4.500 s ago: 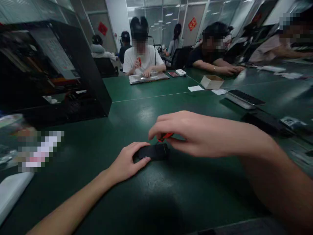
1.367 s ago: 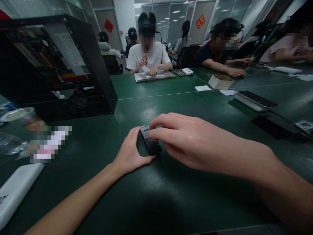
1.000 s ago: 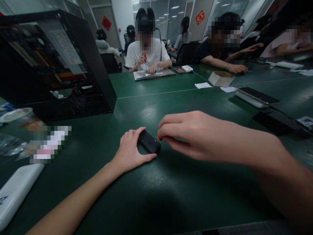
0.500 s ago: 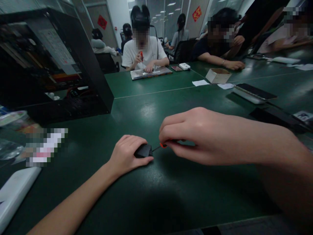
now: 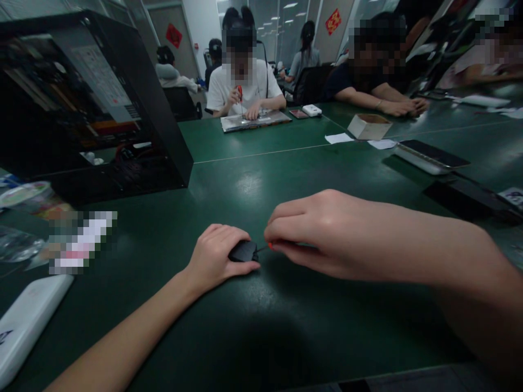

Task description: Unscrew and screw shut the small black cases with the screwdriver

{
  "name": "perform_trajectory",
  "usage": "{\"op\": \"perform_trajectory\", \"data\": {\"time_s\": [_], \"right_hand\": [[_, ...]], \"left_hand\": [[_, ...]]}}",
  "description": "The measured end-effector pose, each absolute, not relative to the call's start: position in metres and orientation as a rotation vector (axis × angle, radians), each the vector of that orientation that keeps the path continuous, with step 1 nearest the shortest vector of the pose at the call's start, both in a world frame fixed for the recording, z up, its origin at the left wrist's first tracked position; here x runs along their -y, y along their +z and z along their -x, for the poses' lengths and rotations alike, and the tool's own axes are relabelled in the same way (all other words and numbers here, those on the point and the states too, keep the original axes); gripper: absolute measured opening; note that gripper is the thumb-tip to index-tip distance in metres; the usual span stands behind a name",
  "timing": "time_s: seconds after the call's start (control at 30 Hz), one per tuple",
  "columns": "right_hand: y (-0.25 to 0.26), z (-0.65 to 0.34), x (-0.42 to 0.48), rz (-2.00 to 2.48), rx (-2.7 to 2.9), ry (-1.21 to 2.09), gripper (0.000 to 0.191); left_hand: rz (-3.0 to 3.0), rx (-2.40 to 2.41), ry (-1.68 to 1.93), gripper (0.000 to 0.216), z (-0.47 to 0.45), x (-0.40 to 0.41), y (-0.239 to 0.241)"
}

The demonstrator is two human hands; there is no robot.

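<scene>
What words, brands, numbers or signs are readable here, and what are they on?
No text reads clearly.
White label inside the black metal computer case: too small.
Marks on two red diamond-shaped paper signs: too blurred.
Dark mark on the flat white rounded slab: unreadable.
Pink-and-white strip: pixelated.
Black oblong block in left hand: no lettering visible.

left hand [image 5: 216, 251]: bare, slim, with a slender thumb and rounded fingertips
left wrist [image 5: 183, 279]: bare, narrow, smooth in outline
left forearm [image 5: 134, 325]: bare and slender, widening gently away from the wrist
right hand [image 5: 327, 234]: bare, long-fingered, with a smooth back and one prominent, rounded knuckle
right forearm [image 5: 461, 253]: bare where it shows, looking broader, its underside lost in dark shadow
</scene>
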State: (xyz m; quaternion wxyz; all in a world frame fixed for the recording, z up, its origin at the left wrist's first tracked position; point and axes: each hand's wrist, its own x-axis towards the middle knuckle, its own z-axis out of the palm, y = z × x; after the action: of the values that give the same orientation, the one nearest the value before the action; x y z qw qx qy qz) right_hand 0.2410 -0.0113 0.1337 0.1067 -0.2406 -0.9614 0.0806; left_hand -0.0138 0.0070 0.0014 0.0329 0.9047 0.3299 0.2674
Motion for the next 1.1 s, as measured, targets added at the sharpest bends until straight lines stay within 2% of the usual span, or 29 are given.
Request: {"op": "perform_trajectory", "data": {"time_s": [0.43,0.7,0.83,1.1], "right_hand": [[0.122,-0.234,0.013,1.214,2.771,-0.121,0.033],[0.106,-0.228,-0.016,1.293,2.387,0.150,0.026],[0.089,-0.237,-0.043,1.406,2.330,0.245,0.033],[0.038,-0.246,-0.084,1.472,2.312,0.708,0.047]], "left_hand": [[-2.810,-1.121,0.840,0.055,0.019,-0.014,-0.003],[-2.798,-1.159,0.830,0.051,0.020,-0.015,-0.001],[-2.820,-1.114,0.817,0.050,0.020,-0.016,0.001],[-2.825,-1.115,0.812,0.056,0.019,-0.015,0.003]]}}
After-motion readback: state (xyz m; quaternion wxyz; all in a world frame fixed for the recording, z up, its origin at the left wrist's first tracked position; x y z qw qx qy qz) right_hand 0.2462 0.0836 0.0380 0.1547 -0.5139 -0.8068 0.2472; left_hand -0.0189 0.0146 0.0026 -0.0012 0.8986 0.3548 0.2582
